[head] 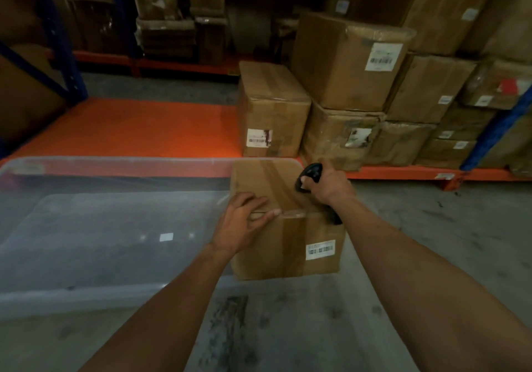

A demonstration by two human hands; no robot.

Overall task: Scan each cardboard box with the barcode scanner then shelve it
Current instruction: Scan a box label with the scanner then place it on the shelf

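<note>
A cardboard box [285,245] stands on the floor [431,242] at the right end of a plastic bin [86,227], which stretches away to the left. The left hand [241,224] rests on the box's near top edge, and the right hand [328,184] holds a barcode scanner [309,175] over its far right corner. Beyond, a low shelf [129,129] runs left to right, with a single box [270,109] standing on it just left of stacked boxes [374,83].

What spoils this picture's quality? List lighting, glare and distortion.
Head view: dim overall, upper shelves nearly black; wide-angle lens bows the orange shelf edge; small glare spots on the clear plastic bin; box label too soft to read.
</note>
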